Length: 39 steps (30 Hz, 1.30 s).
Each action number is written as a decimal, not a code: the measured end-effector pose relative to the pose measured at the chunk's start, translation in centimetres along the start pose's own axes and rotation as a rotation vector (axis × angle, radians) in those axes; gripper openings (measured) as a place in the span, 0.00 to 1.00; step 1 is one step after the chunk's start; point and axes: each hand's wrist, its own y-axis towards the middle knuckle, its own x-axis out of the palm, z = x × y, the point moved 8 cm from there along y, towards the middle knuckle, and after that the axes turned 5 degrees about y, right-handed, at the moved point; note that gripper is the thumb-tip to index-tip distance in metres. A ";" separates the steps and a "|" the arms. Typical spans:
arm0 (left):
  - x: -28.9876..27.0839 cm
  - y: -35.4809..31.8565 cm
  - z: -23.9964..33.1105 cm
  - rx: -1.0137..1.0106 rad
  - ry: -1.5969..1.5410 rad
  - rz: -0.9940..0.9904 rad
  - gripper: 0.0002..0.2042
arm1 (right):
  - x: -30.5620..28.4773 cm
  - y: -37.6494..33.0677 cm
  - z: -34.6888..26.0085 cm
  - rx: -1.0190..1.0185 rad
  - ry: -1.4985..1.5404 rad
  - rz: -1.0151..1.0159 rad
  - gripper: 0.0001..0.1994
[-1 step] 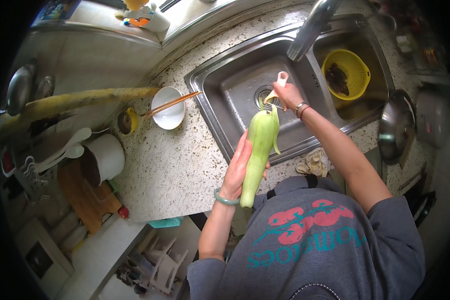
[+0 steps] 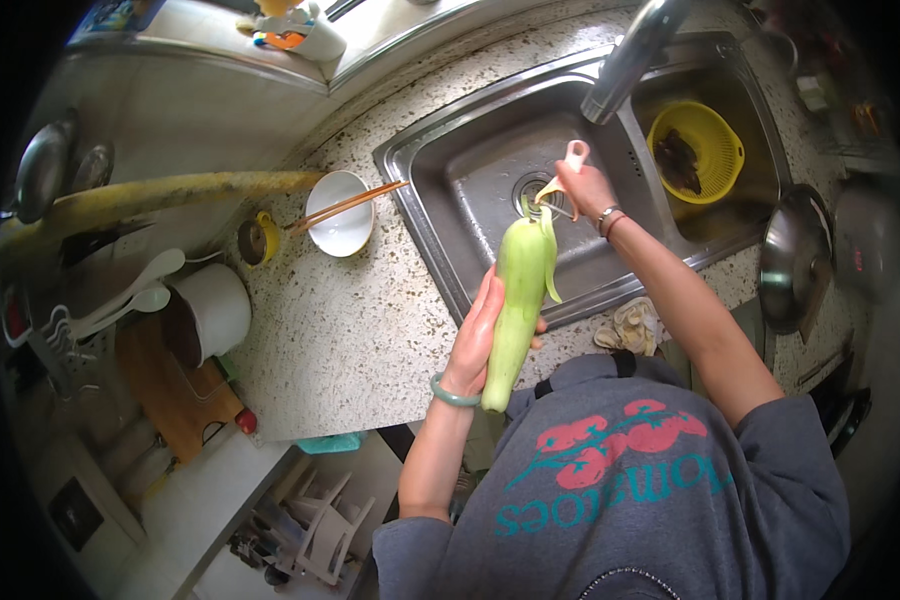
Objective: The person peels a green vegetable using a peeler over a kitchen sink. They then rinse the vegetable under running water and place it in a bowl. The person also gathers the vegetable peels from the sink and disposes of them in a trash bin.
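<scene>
The left hand (image 2: 475,335) cradles a long pale green gourd (image 2: 518,300) over the sink (image 2: 470,170), its grip closed around it; right hand (image 2: 585,190) pinches a peeler (image 2: 560,180) at the far tip; best to keep strokes light, away from fingers.

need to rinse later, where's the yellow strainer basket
In the head view, the yellow plastic strainer basket sits in the right-hand basin of the steel sink, right of the faucet.

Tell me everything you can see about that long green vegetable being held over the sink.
The long green vegetable is pale green, smooth, club-shaped and partly peeled, with a strip of skin curling off near its top. It is held slanted above the sink's front edge. The left hand cradles its lower half; the right hand works a peeler at its upper end.
</scene>
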 end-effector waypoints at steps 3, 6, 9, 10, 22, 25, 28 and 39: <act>-0.8 1.3 -1.0 -0.059 -0.165 0.069 0.28 | -1.7 -0.1 0.2 -0.007 0.145 0.142 0.25; -2.3 2.8 -1.8 -0.010 -0.187 -0.005 0.29 | -1.3 -3.6 -3.1 -0.121 0.341 0.049 0.24; -2.4 3.8 -2.0 -0.050 -0.144 0.025 0.32 | -0.4 -8.6 -6.2 -0.231 0.387 -0.020 0.21; -2.3 4.1 -2.1 -0.068 -0.108 0.019 0.32 | 0.1 -9.8 -6.6 -0.241 0.416 -0.033 0.21; -0.2 3.0 -2.0 -0.020 -0.042 0.040 0.24 | 0.2 -11.6 -8.3 -0.376 0.212 0.015 0.19; 0.1 2.3 -1.4 0.018 0.003 0.051 0.22 | 0.5 -11.4 -8.5 -0.381 0.197 0.006 0.18; 0.1 2.1 -1.3 0.012 -0.061 0.046 0.22 | 0.9 -11.7 -8.8 -0.389 0.293 -0.011 0.18; 0.2 2.9 -1.2 0.046 -0.057 0.064 0.21 | 0.8 -12.5 -8.5 -0.389 0.183 0.003 0.19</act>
